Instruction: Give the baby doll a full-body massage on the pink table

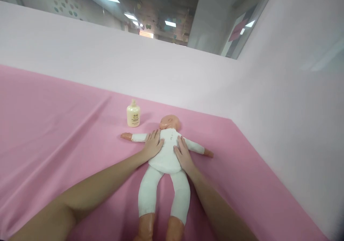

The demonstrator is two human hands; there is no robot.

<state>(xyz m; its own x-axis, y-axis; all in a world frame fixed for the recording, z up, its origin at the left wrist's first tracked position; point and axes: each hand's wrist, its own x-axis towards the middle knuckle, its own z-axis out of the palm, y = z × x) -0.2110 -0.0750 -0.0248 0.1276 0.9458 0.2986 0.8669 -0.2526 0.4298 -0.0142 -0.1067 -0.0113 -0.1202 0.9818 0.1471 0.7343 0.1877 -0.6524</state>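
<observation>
A baby doll (168, 158) with a white cloth body lies face down or with its head turned to the side, its arms stretched out and its legs toward me. My left hand (153, 146) rests flat on the left side of its upper body, near the shoulder, fingers extended. On the right side of the body lies my right hand (185, 155), also with its fingers stretched out. Both hands touch the doll without grasping it. A cream-coloured pump bottle (133, 114) stands upright beyond the doll's left-hand arm, apart from my hands.
The doll and bottle are on a pink cloth (67, 126) with folds at the left. A white wall (107, 61) rises behind it, with another wall (290, 90) on the right. A window (172, 11) above shows ceiling lights.
</observation>
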